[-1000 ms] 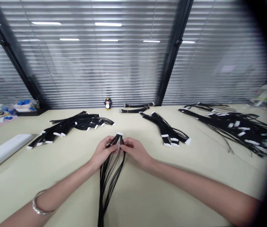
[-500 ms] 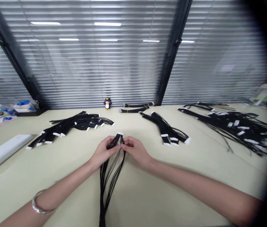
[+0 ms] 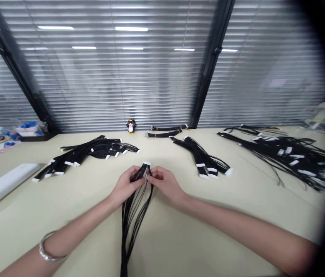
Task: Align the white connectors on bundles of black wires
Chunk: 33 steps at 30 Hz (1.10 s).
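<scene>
Between my hands is a black wire harness (image 3: 133,215) with a white connector (image 3: 146,163) at its far end. My left hand (image 3: 128,183) is closed on the left part of its wires, just below the connector. On the other side, my right hand (image 3: 163,182) pinches the right-hand wires, thumb and forefinger together. The wires fan apart below the connector and run together towards the table's front edge, where they leave the view. My fingertips partly cover the wires.
Black harnesses with white connectors lie in a left pile (image 3: 93,148), a smaller middle pile (image 3: 198,156) and a right pile (image 3: 283,154). Behind stand a penguin figure (image 3: 131,127) and two tied wire bundles (image 3: 164,134). A white box-shaped device (image 3: 9,182) lies at the left.
The wires below the connector are spread slightly wider apart between my fingers. Both hands stay in nearly the same place, and the piles have not moved.
</scene>
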Motion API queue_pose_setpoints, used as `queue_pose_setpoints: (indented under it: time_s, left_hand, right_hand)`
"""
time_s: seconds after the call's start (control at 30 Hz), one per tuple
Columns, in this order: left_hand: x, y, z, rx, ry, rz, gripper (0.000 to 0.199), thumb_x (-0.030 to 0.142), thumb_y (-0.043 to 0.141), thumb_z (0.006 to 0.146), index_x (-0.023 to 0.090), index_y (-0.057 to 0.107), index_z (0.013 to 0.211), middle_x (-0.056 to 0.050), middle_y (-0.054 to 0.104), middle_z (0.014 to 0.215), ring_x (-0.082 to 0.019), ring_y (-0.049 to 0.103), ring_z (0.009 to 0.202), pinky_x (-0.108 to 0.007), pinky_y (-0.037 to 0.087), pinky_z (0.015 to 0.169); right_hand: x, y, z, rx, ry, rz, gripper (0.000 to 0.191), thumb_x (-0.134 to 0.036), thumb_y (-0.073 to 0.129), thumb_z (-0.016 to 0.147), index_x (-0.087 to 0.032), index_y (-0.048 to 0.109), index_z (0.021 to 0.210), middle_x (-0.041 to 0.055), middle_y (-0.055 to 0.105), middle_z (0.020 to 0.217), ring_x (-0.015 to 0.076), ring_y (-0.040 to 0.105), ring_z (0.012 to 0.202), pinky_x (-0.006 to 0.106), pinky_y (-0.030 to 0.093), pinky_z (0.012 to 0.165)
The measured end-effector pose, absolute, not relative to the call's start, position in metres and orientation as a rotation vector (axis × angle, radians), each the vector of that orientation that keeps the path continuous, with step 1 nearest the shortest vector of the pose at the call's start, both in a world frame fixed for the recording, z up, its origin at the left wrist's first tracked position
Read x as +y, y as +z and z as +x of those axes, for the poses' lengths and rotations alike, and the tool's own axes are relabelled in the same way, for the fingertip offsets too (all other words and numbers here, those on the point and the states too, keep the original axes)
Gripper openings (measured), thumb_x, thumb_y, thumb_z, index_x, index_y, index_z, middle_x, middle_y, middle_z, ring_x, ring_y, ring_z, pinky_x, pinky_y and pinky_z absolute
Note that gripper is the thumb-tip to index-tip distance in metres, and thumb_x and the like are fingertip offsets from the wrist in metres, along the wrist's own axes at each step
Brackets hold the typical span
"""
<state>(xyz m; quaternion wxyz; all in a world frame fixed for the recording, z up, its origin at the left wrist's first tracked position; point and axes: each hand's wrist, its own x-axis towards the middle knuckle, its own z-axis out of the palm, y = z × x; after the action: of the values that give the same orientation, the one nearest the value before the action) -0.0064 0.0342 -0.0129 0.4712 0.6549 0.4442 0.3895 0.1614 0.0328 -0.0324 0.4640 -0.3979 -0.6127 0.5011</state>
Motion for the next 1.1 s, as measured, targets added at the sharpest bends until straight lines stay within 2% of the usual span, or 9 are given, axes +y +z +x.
queue_pose_setpoints:
  time_s: [0.23,0.4,0.5,0.57,0.73,1.1]
  left_hand:
    - [0.0321,-0.0135,-0.0063,1.106,0.915,1.609,0.022,0.021,0.055,0.071,0.016,0.050,0.091,-0.001,0.058,0.084,-0.009,0.054,0.077,-0.021,0.042,0.073]
    - [0.0291,-0.0087,-0.0061,1.069,0.922,1.500,0.021,0.024,0.050,0.074,0.017,0.048,0.094,0.000,0.055,0.079,-0.008,0.055,0.067,-0.022,0.045,0.067]
    - [0.0294,-0.0084,-0.0064,1.070,0.923,1.490,0.022,0.029,0.051,0.075,0.017,0.047,0.093,0.001,0.053,0.080,-0.004,0.048,0.053,-0.018,0.040,0.053]
    - [0.0299,-0.0085,-0.0063,1.067,0.912,1.505,0.024,0.031,0.053,0.074,0.017,0.047,0.092,0.001,0.052,0.083,-0.002,0.044,0.052,-0.016,0.036,0.049]
    - [0.0297,-0.0087,-0.0059,1.050,0.876,1.559,0.027,0.030,0.056,0.073,0.017,0.047,0.095,-0.001,0.054,0.085,-0.004,0.046,0.060,-0.015,0.038,0.052]
    - [0.0307,-0.0121,-0.0055,1.070,0.846,1.534,0.033,0.029,0.058,0.071,0.017,0.047,0.101,-0.001,0.056,0.080,-0.006,0.050,0.064,-0.019,0.043,0.056]
  right_hand:
    - [0.0325,-0.0323,0.1610,-1.495,1.274,-0.939,0.018,-0.031,0.058,0.076,-0.016,0.057,0.086,0.0023,0.059,0.077,0.0130,0.056,0.071,0.027,0.042,0.069]
    - [0.0320,-0.0294,0.1615,-1.486,1.284,-0.910,0.015,-0.027,0.056,0.078,-0.015,0.057,0.086,0.0020,0.059,0.076,0.0124,0.056,0.070,0.027,0.042,0.070]
    - [0.0318,-0.0295,0.1620,-1.496,1.252,-0.942,0.014,-0.027,0.056,0.078,-0.015,0.057,0.084,0.0016,0.058,0.076,0.0118,0.054,0.069,0.026,0.042,0.067]
    - [0.0317,-0.0302,0.1623,-1.506,1.249,-0.953,0.016,-0.030,0.057,0.078,-0.015,0.057,0.084,0.0018,0.058,0.076,0.0121,0.054,0.069,0.026,0.041,0.066]
    - [0.0310,-0.0307,0.1629,-1.503,1.267,-0.926,0.015,-0.031,0.057,0.078,-0.016,0.056,0.081,0.0016,0.058,0.076,0.0122,0.054,0.069,0.025,0.041,0.065]
    - [0.0323,-0.0309,0.1629,-1.528,1.208,-0.948,0.015,-0.031,0.058,0.077,-0.016,0.057,0.080,0.0010,0.058,0.073,0.0118,0.052,0.068,0.025,0.039,0.064]
